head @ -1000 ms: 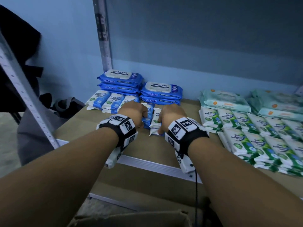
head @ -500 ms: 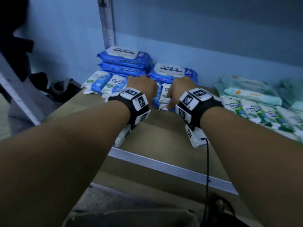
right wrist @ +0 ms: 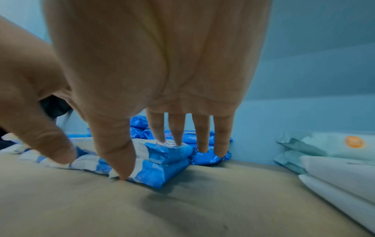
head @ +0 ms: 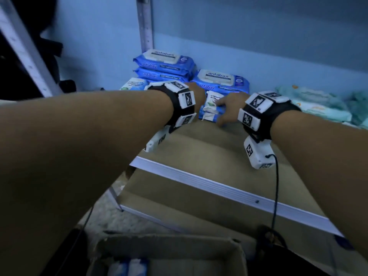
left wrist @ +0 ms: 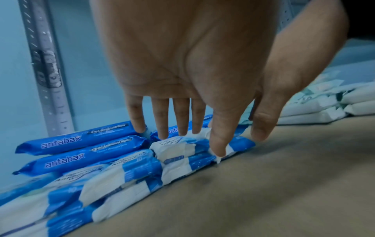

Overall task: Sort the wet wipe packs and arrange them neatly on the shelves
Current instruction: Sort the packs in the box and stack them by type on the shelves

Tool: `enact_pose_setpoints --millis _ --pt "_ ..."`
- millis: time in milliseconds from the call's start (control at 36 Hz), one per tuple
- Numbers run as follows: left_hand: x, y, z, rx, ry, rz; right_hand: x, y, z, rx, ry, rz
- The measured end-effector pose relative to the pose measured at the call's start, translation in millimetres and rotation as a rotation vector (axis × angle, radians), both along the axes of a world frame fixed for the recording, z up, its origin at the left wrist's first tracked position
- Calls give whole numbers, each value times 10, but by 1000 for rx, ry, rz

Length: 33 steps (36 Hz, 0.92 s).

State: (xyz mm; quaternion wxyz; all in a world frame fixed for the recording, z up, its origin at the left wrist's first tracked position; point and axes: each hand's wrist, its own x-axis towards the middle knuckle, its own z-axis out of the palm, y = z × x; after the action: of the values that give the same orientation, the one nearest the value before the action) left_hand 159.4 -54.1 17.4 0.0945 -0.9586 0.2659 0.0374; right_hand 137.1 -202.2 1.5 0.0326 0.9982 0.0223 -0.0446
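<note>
Two small blue-and-white wipe packs [head: 209, 108] lie stacked on the brown shelf board [head: 209, 148], just in front of the large blue antabax packs [head: 221, 80]. My left hand [head: 197, 94] and right hand [head: 227, 110] sit on either side of them. In the left wrist view the left hand [left wrist: 190, 128] has straight fingers on top of the small packs [left wrist: 178, 152] and its thumb at their front edge. The right hand [right wrist: 154, 154] does the same on these packs [right wrist: 162, 160]. More small blue packs [left wrist: 105, 176] line up to the left.
A second antabax stack [head: 163, 64] stands against the back wall beside the metal upright [head: 146, 22]. Pale green packs [head: 310, 104] fill the shelf to the right. Below are a lower shelf [head: 179, 196] and an open cardboard box [head: 169, 246] holding a few packs.
Both hands have slid the small packs back towards the antabax stacks, and their fingers have straightened out. The head view has tilted down, so the cardboard box now shows.
</note>
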Motion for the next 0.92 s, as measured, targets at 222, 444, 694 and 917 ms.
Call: enact_pose_setpoints --millis 222,444,694,917 --pt "-564 375 71 -142 -56 5 -870 19 21 34 3 -7" --pt "-1248 765 209 -171 -63 34 -1688 293 134 165 10 69" --pt "-1928 1114 -38 -204 28 47 -2354 645 -273 329 -193 303" --pt "-2270 1346 -631 -229 196 105 -2661 831 -1129 358 80 306"
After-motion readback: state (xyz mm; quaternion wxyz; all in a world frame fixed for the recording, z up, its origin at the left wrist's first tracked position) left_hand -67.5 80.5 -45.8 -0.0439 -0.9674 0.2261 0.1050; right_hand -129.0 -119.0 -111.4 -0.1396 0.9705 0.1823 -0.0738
